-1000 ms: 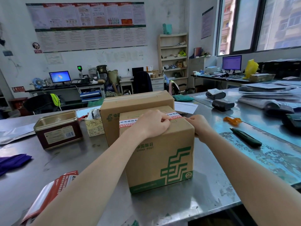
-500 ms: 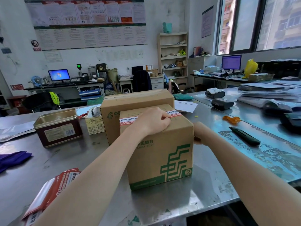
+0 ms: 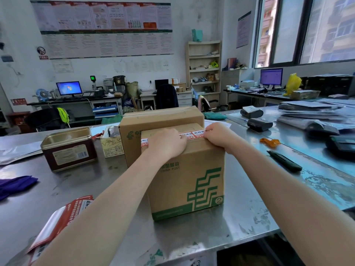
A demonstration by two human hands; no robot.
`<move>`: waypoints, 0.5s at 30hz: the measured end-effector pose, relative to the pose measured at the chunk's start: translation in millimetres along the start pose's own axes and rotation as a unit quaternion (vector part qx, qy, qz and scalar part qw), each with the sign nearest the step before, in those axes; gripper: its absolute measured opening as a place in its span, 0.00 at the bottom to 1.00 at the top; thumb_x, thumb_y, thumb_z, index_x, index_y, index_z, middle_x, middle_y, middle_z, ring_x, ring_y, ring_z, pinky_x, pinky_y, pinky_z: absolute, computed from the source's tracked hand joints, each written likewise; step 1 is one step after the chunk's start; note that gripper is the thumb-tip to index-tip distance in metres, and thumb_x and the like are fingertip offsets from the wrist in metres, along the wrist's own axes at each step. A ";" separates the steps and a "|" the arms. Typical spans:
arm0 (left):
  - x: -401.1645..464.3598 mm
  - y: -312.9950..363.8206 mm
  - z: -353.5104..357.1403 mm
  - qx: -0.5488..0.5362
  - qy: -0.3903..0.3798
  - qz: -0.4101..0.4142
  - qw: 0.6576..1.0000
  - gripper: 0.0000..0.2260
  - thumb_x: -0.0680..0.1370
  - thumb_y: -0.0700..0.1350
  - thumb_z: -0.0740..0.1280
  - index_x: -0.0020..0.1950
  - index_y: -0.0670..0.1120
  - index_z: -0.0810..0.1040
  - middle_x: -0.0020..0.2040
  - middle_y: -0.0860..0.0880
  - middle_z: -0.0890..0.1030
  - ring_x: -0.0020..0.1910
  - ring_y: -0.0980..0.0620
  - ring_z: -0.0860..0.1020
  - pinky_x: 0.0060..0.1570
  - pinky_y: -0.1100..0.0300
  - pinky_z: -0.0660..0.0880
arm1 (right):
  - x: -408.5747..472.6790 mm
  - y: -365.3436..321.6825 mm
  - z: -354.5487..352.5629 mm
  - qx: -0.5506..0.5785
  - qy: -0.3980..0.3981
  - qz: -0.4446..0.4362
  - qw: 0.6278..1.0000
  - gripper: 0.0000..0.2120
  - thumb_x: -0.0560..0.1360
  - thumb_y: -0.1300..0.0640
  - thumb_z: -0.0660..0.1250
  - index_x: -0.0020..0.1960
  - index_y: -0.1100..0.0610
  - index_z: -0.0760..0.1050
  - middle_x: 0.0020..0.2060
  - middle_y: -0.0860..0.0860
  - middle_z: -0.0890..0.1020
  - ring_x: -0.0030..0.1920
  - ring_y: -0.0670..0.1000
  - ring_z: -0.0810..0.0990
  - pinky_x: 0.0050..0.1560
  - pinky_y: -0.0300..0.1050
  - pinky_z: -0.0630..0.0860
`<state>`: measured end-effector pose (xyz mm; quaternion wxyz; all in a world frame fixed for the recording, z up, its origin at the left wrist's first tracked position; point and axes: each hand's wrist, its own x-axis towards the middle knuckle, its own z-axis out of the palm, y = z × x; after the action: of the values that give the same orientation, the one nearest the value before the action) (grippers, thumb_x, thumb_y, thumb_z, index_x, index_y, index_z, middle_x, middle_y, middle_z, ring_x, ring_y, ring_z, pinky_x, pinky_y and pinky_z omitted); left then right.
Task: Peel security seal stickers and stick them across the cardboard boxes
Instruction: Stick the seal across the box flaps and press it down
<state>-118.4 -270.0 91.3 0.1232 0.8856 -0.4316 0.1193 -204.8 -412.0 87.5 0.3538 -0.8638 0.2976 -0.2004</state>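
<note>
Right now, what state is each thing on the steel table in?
Small green-printed cardboard box: closed, upright.
Red-and-white security seal sticker: stuck across the box top.
Left hand: pressing the sticker.
Right hand: pressing the sticker's end.
Larger cardboard box: closed, taped.
Dark red metal tin: lidless, open.

- This is a mail office where parcels get packed.
- Brown boxes [image 3: 184,169] with green post signs stand on a long metal table [image 3: 240,217].
- Desks by the wall hold computer screens [image 3: 69,88].
- Big paper notices [image 3: 103,27] hang on the wall.
- A shelf [image 3: 204,68] holds small things.
- Piles of mail bags [image 3: 311,112] lie on the right.
- Small label printers [image 3: 259,124] sit close by.
</note>
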 end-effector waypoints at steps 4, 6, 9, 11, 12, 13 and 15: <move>-4.4 -23.9 -8.0 0.013 -0.073 -0.046 0.996 0.21 0.79 0.56 0.49 0.60 0.48 0.75 0.56 0.45 0.78 0.52 0.44 0.75 0.53 0.51 0.74 | -1.5 2.7 2.7 -0.019 -0.002 -0.001 1.000 0.12 0.80 0.58 0.54 0.41 0.60 0.70 0.41 0.57 0.74 0.44 0.55 0.72 0.43 0.45 0.67; -10.6 -30.0 -13.9 -0.015 -0.086 -0.041 0.995 0.20 0.81 0.53 0.50 0.66 0.46 0.72 0.64 0.44 0.75 0.60 0.44 0.73 0.56 0.54 0.72 | -0.8 3.3 3.4 -0.024 -0.004 0.001 1.000 0.12 0.80 0.57 0.53 0.46 0.62 0.72 0.46 0.58 0.75 0.48 0.56 0.73 0.47 0.46 0.68; -18.6 -35.8 -16.5 -0.093 -0.066 -0.055 0.992 0.17 0.81 0.49 0.53 0.64 0.45 0.75 0.62 0.44 0.76 0.58 0.45 0.74 0.49 0.57 0.70 | -0.8 3.7 4.0 -0.032 -0.001 0.006 0.999 0.13 0.81 0.57 0.53 0.48 0.62 0.73 0.47 0.59 0.76 0.48 0.56 0.73 0.48 0.46 0.69; -22.6 -38.2 -13.9 -0.166 -0.047 -0.079 0.982 0.14 0.80 0.48 0.55 0.55 0.43 0.77 0.55 0.43 0.79 0.50 0.46 0.76 0.39 0.57 0.68 | -0.8 3.7 4.4 -0.041 0.002 0.004 0.999 0.12 0.81 0.58 0.52 0.43 0.61 0.70 0.44 0.59 0.74 0.45 0.55 0.72 0.45 0.45 0.67; -23.6 -38.7 -12.4 -0.189 -0.042 -0.087 0.977 0.14 0.80 0.48 0.55 0.51 0.43 0.77 0.53 0.43 0.79 0.46 0.46 0.75 0.35 0.58 0.66 | -0.3 3.6 4.7 -0.045 0.004 0.003 0.999 0.13 0.81 0.59 0.52 0.41 0.61 0.69 0.43 0.59 0.74 0.45 0.55 0.71 0.45 0.45 0.67; -23.7 -39.5 -10.6 -0.200 -0.039 -0.089 0.975 0.13 0.80 0.47 0.55 0.49 0.43 0.76 0.52 0.42 0.79 0.44 0.47 0.74 0.33 0.58 0.64 | -1.7 3.2 4.8 -0.050 0.006 0.005 0.999 0.14 0.81 0.59 0.51 0.39 0.61 0.68 0.42 0.58 0.73 0.44 0.55 0.70 0.45 0.45 0.66; -25.0 -37.7 -10.9 -0.203 -0.038 -0.093 0.974 0.12 0.80 0.47 0.55 0.50 0.44 0.75 0.54 0.41 0.78 0.44 0.48 0.73 0.33 0.58 0.65 | -2.0 3.5 5.4 -0.051 0.012 0.007 0.999 0.16 0.81 0.60 0.51 0.34 0.58 0.64 0.37 0.56 0.70 0.44 0.54 0.69 0.44 0.45 0.65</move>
<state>-104.6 -225.6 89.3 0.2945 0.8823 -0.3667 -0.0165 -204.6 -410.1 81.0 0.3068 -0.8761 0.3180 -0.1929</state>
